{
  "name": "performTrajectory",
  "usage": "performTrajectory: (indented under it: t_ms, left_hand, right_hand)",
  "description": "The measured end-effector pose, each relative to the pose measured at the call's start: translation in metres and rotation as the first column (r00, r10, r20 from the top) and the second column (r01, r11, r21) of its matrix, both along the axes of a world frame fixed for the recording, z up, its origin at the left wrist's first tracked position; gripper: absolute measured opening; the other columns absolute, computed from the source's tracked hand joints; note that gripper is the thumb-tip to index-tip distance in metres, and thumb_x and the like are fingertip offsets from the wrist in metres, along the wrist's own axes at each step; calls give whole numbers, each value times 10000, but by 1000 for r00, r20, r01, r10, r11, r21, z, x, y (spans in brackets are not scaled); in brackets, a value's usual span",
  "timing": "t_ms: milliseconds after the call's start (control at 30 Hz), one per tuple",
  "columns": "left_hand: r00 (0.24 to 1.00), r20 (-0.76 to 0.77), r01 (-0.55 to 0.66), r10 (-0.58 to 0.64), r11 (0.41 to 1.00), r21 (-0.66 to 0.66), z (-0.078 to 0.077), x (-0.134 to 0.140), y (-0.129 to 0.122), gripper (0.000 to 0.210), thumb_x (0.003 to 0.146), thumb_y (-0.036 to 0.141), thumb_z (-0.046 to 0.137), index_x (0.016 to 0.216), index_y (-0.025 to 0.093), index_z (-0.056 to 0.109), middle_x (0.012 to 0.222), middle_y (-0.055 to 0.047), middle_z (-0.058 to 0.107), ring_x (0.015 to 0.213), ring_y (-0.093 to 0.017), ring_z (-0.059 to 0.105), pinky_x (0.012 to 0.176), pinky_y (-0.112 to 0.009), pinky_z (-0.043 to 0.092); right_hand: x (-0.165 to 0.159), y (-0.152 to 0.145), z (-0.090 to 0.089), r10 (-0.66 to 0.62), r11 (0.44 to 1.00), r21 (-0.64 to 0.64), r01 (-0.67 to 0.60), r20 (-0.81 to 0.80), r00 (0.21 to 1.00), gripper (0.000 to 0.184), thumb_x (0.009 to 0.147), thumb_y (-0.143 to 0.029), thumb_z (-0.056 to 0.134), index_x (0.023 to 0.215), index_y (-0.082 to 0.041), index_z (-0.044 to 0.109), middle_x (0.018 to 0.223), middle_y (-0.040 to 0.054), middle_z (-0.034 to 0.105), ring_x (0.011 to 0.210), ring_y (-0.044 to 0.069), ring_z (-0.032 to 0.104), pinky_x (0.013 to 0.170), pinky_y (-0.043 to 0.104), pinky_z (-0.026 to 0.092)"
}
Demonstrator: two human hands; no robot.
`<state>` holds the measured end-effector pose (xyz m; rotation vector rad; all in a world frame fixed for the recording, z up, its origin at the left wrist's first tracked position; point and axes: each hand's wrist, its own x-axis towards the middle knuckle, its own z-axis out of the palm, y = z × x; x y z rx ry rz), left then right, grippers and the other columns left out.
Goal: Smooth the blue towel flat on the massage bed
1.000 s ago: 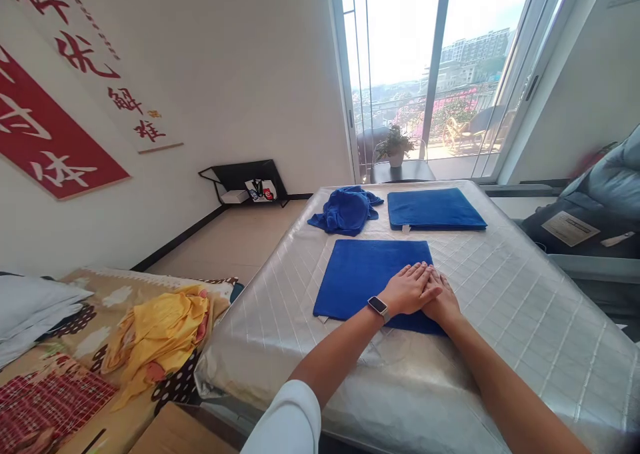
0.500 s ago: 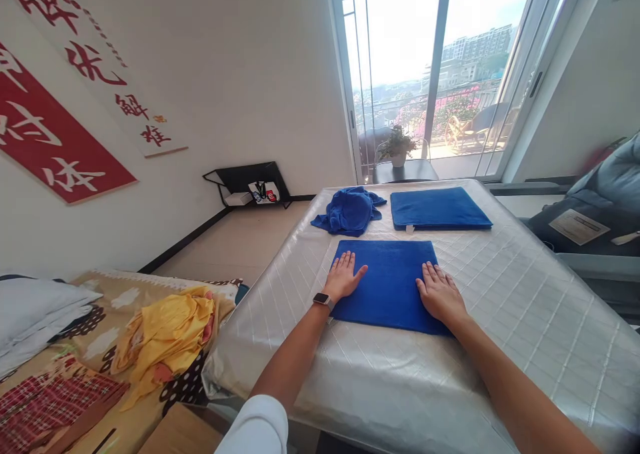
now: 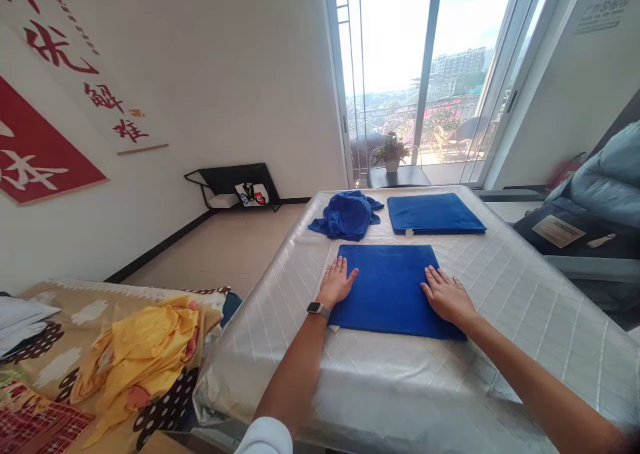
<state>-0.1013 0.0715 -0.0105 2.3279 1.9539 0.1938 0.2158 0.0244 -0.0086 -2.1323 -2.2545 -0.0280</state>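
Observation:
A blue towel (image 3: 384,287), folded into a flat rectangle, lies before me on a silvery quilted surface (image 3: 520,321). My left hand (image 3: 336,285) rests on its left edge, fingers stretched out and thumb apart. On the right edge lies my right hand (image 3: 449,297), also flat with its fingers extended. Neither hand grips anything. Behind this towel, to the right, sits a neat folded blue stack of cloth (image 3: 435,213) with a small white tag. A crumpled blue cloth (image 3: 349,215) lies at the back left.
At the lower left, a patterned bedspread (image 3: 83,311) carries a yellow garment (image 3: 150,341) and red plaid cloth (image 3: 43,417). A black rack (image 3: 237,177) stands by the wall. A dark bag (image 3: 565,231) is at the right. Beyond the far edge stands a potted plant (image 3: 393,154).
My left hand has slid slightly left and down at the towel's edge. My right hand has shifted a little outward to the right. The camera view has turned somewhat to the right.

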Motion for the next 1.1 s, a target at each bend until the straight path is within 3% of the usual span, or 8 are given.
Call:
performTrajectory:
  t_ms: [133,400,567,700,800,933,1033,1100]
  left_hand:
    - [1000,19,-14,14,1000,-23,-1,-1,1,835,992,645,51,1561,63,234,1632,-179,188,1515,-282,156,1218,-464,186]
    - [1000,-4,-17,17,1000,-19,3,1,-2,845,989,654,55,1558,59,243,1631,-176,192,1513,-272,172,1224,-441,170]
    - [999,-38,-32,33,999,12,1,2,-3,846,991,649,48,1555,54,259,1627,-168,219,1510,-262,194,1229,-423,159]
    - [996,-32,-78,81,994,70,2,2,-3,823,1004,635,71,1538,51,300,1603,-181,285,1495,-258,247,1226,-424,178]
    - [996,-10,-81,83,985,151,5,8,-5,765,1024,598,115,1522,60,334,1592,-178,317,1489,-258,265,1221,-433,207]
    - [990,-18,143,-142,966,217,13,43,-13,690,1041,560,148,1513,109,369,1582,-141,358,1479,-230,293,1207,-408,270]
    - [924,-71,381,-376,891,247,17,94,-10,687,1036,581,186,1495,118,403,1572,-131,383,1477,-223,300,1216,-395,248]
    - [882,-87,469,-463,845,259,18,133,0,673,1039,570,199,1482,115,422,1562,-130,401,1473,-221,310,1224,-393,221]
  right_hand:
    - [2,21,5,-4,993,118,8,-39,999,609,1017,-379,194,1551,-120,334,1624,96,286,1491,248,245,1209,472,193]
    - [7,91,1,-56,998,-21,54,-104,993,677,1022,-441,179,1564,-40,247,1639,120,229,1510,226,185,1224,406,158]
    - [8,93,-7,-68,997,30,71,-95,993,690,1020,-442,186,1561,-18,239,1639,139,218,1512,234,172,1226,403,132]
    - [4,87,-5,-1,992,125,7,-46,999,639,1018,-358,195,1554,-17,263,1641,126,220,1522,226,118,1234,405,49]
    - [4,88,-3,24,998,52,-20,-78,997,655,1020,-389,182,1559,-25,258,1641,123,219,1519,213,140,1232,381,101]
    - [7,93,-4,6,1000,-18,-9,-127,992,692,1016,-442,171,1564,-26,240,1643,132,207,1518,215,151,1229,384,140]
    - [7,94,-6,6,1000,5,-6,-137,991,691,1014,-435,178,1562,-21,245,1639,139,220,1517,222,159,1231,391,137]
    - [8,93,-7,12,1000,18,-10,-129,992,681,1010,-414,199,1561,-16,247,1635,144,232,1514,225,171,1229,392,145]
